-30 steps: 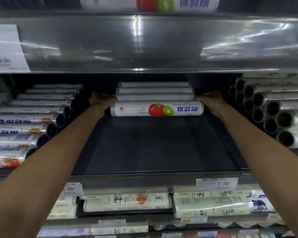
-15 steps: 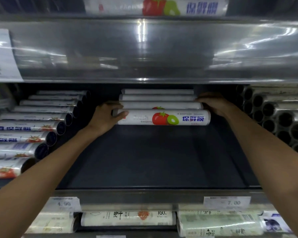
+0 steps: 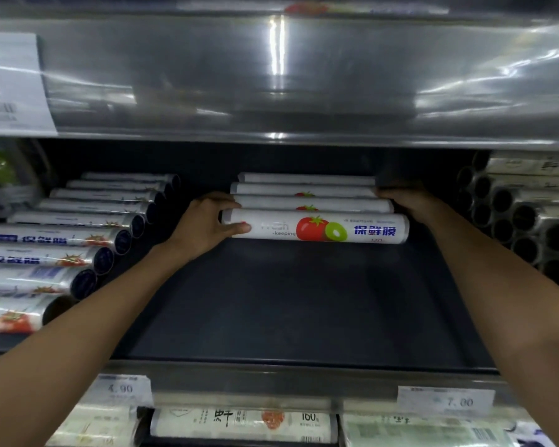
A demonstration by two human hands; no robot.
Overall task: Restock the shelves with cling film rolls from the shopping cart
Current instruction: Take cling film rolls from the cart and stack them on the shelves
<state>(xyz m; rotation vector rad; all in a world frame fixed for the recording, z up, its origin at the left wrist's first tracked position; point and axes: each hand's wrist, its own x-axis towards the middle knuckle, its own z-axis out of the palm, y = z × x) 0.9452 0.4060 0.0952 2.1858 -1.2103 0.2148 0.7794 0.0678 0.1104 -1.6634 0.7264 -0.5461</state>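
Observation:
Several white cling film rolls lie crosswise in a row at the back of the dark middle shelf (image 3: 288, 317). The front cling film roll (image 3: 317, 229) shows a tomato, a kiwi and blue print. My left hand (image 3: 207, 225) grips its left end, thumb under the front and fingers over the top. My right hand (image 3: 410, 203) is at the right ends of the rolls, fingers curled around the end of the row behind the front roll. The shopping cart is out of view.
More rolls (image 3: 62, 240) lie lengthwise in a stack at the left, and a stack of rolls with open tube ends (image 3: 523, 221) fills the right. A shiny shelf front (image 3: 271, 79) hangs overhead. Price tags (image 3: 446, 401) and packaged rolls (image 3: 242, 424) sit below.
The view has tilted up a little. My left hand has closed further onto the front roll's left end. The right hand stays at the right ends.

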